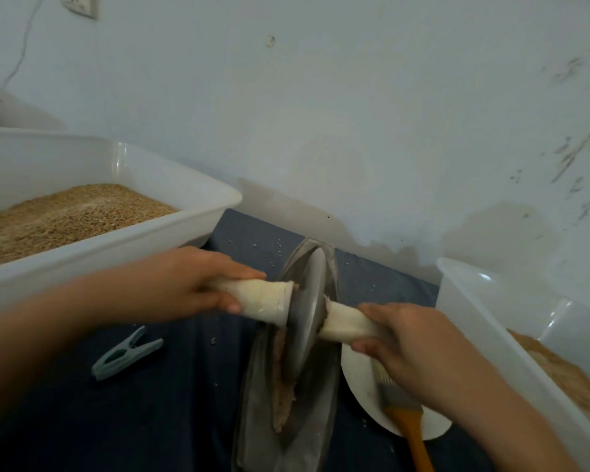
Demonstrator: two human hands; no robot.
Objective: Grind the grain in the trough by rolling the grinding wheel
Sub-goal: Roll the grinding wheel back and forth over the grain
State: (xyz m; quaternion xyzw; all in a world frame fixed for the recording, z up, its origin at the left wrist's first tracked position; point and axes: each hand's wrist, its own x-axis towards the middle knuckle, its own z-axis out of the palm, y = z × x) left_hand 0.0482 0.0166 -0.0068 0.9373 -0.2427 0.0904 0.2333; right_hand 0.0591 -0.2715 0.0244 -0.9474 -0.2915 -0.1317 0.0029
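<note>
A grey metal grinding wheel [307, 311] stands on edge in a long narrow metal trough [252, 410] that runs away from me on a dark cloth. Brownish ground grain [281, 386] lies along the trough's groove on the near side of the wheel. A pale wrapped axle handle [263, 299] sticks out of each side of the wheel. My left hand [188, 281] grips the left handle. My right hand [413, 338] grips the right handle [344, 323]. The wheel sits toward the far half of the trough.
A white plastic tub [123, 247] of whole grain stands at the left; another tub [491, 321] with ground meal is at the right. A white plate [361, 379] with an orange-handled brush [413, 434] lies right of the trough. A green clothes peg [126, 354] rests on the cloth. The wall is close behind.
</note>
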